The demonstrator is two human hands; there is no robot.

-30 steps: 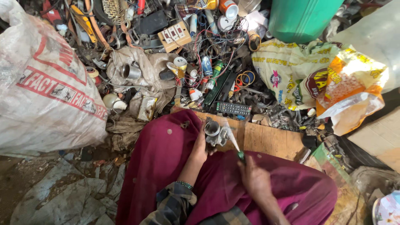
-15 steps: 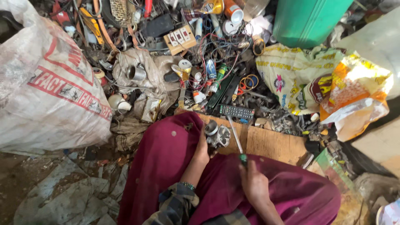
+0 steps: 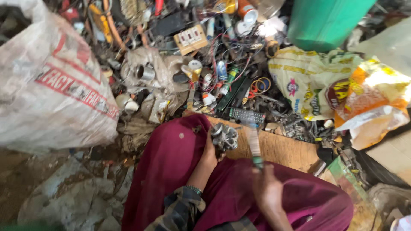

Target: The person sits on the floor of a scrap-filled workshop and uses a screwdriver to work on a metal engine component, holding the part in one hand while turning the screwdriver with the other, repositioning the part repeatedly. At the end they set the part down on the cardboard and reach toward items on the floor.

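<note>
Large white woven sack fills the far left; green bin far right, yellow printed bags below it. Scrap heap of wires and parts spreads between them. Wooden board lies near, right of the maroon-clad knee. Left hand: fingers closed around a small grey metal part, held over the board's left edge. Right hand: fingers wrapped on a screwdriver, its blurred shaft just right of the part.

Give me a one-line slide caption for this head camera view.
Seated amid scrap, the left hand grips a small metal part while the right hand holds a screwdriver.
</note>
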